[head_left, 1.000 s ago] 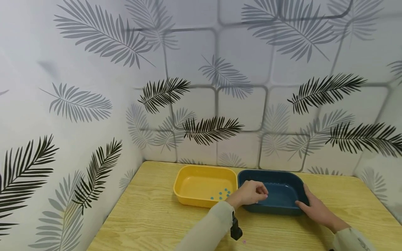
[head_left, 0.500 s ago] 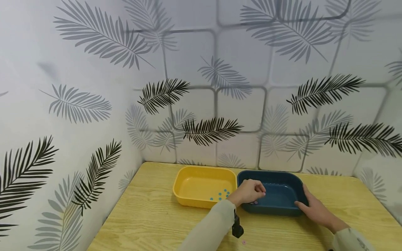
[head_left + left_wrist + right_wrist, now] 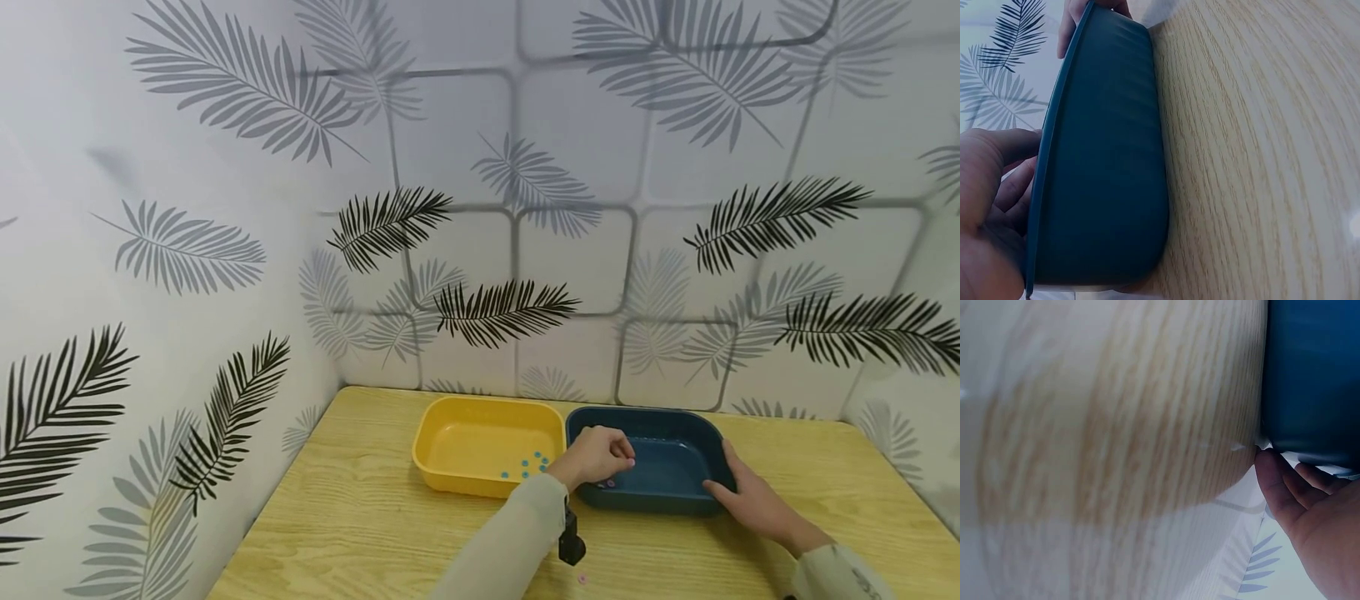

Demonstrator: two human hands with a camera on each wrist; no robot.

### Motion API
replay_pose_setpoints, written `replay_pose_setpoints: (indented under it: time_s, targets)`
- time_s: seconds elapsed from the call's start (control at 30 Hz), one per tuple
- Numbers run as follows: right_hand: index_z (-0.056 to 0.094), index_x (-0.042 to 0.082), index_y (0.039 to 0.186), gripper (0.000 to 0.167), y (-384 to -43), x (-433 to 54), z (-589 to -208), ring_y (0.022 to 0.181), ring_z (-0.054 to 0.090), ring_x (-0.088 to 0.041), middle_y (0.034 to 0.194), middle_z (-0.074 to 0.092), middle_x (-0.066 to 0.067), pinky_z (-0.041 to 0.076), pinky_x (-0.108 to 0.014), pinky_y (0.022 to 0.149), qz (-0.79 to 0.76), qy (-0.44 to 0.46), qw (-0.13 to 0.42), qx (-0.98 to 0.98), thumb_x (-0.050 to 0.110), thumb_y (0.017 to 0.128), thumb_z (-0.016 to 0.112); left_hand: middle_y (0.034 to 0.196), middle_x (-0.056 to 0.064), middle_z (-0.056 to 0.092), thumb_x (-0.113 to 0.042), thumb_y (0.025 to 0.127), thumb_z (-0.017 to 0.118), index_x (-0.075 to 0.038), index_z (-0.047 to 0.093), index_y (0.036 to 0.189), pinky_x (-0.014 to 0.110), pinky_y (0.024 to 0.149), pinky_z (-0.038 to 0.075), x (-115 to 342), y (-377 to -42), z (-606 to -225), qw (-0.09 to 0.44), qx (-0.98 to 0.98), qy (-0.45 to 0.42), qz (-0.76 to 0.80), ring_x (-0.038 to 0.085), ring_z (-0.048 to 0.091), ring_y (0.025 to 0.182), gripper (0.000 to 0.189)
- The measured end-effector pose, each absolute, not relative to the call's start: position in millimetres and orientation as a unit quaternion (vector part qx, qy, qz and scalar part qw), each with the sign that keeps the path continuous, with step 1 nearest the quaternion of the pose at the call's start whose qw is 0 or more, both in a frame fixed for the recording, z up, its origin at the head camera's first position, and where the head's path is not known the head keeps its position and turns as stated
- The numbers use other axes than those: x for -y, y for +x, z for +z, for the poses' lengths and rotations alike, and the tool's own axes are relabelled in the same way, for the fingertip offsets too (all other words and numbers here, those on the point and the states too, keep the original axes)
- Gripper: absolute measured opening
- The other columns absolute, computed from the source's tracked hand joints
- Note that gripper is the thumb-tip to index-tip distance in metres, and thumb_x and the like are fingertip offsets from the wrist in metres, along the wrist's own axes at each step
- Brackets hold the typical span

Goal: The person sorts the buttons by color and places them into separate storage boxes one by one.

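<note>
A dark blue plastic basin (image 3: pixel 671 467) stands on the table. My left hand (image 3: pixel 596 457) is bent over its left part, thumb and fingers together, with what looks like a small pink button (image 3: pixel 632 462) pinched at the tips. Below that hand, small pink buttons (image 3: pixel 611 483) lie in the basin. My right hand (image 3: pixel 765 504) holds the basin's right end, thumb at the front rim and fingers along the outer side. In the left wrist view the basin wall (image 3: pixel 1104 156) hides the left fingertips. The right wrist view shows right fingers (image 3: pixel 1279 487) against the basin's outside.
Left of the blue basin, nearly touching it, stands a yellow basin (image 3: pixel 480 485) with several small blue buttons (image 3: pixel 526 463) in its right front part. One pink button (image 3: pixel 582 578) lies on the wooden table (image 3: pixel 337 508) near the front. A leaf-patterned wall (image 3: pixel 480 250) rises behind.
The left hand has shifted slightly left and up and stays over the blue basin. Pink buttons in the basin show more clearly below it. The right hand keeps its hold.
</note>
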State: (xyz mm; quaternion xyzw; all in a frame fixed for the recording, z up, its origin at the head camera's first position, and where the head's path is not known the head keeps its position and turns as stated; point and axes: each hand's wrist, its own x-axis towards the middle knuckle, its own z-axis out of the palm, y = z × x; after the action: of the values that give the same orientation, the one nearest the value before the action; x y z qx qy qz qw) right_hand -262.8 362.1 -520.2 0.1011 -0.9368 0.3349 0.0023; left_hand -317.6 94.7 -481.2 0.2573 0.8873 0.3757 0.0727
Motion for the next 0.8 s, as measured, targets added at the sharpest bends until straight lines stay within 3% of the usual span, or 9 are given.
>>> replay_pose_setpoints:
  time_s: [0.4, 0.63, 0.8]
  targets:
    - [-0.011, -0.012, 0.144, 0.092, -264.2, -363.2, -521.5, 0.125, 0.016, -0.061, 0.142, 0.005, -0.045, 0.021, -0.069, 0.096, 0.331, 0.096, -0.007, 0.939, 0.035, 0.097, 0.053, 0.074, -0.013, 0.059, -0.011, 0.088, 0.068, -0.012, 0.069, 0.096, 0.017, 0.059, 0.046, -95.0, -317.9, -482.2, 0.068, -0.882, 0.242, 0.399, 0.002, 0.054, 0.062, 0.008]
    - [-0.008, -0.014, 0.143, 0.091, -263.1, -361.9, -518.8, 0.126, 0.015, -0.061, 0.142, 0.004, -0.045, 0.021, -0.069, 0.096, 0.336, 0.094, -0.010, 0.937, 0.034, 0.097, 0.054, 0.079, -0.013, 0.062, -0.011, 0.088, 0.068, -0.011, 0.069, 0.098, 0.016, 0.062, 0.046, -86.5, -316.9, -478.4, 0.047, -0.874, 0.275, 0.398, 0.000, 0.056, 0.066, 0.011]
    - [-0.008, -0.014, 0.143, 0.091, -262.8, -360.6, -516.4, 0.125, 0.015, -0.061, 0.141, 0.004, -0.046, 0.021, -0.069, 0.096, 0.335, 0.089, -0.016, 0.938, 0.035, 0.097, 0.053, 0.081, -0.012, 0.063, -0.010, 0.088, 0.067, -0.010, 0.068, 0.100, 0.015, 0.063, 0.047, -72.9, -308.8, -467.4, 0.063, -0.864, 0.305, 0.395, 0.000, 0.056, 0.068, 0.011]
